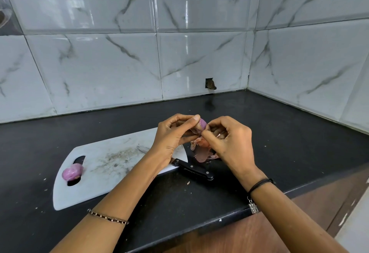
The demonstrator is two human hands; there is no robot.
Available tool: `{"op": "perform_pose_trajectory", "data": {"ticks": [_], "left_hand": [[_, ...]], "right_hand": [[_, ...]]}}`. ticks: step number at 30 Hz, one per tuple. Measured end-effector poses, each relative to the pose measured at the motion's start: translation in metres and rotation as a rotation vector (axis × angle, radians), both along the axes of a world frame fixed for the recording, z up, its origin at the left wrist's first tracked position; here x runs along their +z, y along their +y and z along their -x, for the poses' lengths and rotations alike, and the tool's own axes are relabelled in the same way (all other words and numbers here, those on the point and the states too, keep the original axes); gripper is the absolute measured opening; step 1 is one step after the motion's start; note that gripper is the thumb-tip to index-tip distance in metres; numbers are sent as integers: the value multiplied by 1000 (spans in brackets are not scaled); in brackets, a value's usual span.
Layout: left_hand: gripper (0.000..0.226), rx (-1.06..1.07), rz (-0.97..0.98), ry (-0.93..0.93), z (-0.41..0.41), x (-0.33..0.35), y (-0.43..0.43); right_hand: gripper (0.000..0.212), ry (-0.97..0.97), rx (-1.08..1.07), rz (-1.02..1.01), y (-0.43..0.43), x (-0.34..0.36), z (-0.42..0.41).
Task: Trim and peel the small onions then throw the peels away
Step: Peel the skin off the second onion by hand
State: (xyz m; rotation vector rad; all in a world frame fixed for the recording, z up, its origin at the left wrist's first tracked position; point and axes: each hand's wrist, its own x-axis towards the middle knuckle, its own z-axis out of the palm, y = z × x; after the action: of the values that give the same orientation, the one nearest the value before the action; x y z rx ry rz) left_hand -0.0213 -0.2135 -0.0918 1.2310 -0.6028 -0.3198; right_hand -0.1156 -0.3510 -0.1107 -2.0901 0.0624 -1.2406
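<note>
Left hand (171, 135) pinches small onion (202, 124).

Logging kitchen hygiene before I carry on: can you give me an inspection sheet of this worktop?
Surface: black counter; white cutting board on it, stained.
Job's things: small onion held above the counter; peeled onion over board's handle hole; knife at board's edge.
Clutter: peel pile on counter; scattered specks.
Hands: left hand holds small onion; right hand pinches its skin.
Cables: nothing seen.
Surroundings: marbled wall tiles; hole low in them.
</note>
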Motion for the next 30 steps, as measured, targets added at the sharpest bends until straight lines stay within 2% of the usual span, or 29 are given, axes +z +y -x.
{"op": "perform_pose_trajectory", "data": {"ticks": [5, 10, 13, 20, 30], "left_hand": [[15, 14, 7, 46, -1, 2, 0], [18, 15, 12, 72, -2, 3, -2], [24, 23, 25, 103, -3, 3, -3], [19, -2, 55, 170, -3, 5, -2], [19, 19, 40, 166, -3, 6, -3]], "right_hand": [[11, -27, 6, 24, 1, 2, 0], [23, -23, 36, 108, 3, 4, 2], [15, -10, -10, 92, 1, 2, 0], [1, -18, -56, 57, 1, 1, -2], [12, -35, -6, 25, 1, 3, -1]]}}
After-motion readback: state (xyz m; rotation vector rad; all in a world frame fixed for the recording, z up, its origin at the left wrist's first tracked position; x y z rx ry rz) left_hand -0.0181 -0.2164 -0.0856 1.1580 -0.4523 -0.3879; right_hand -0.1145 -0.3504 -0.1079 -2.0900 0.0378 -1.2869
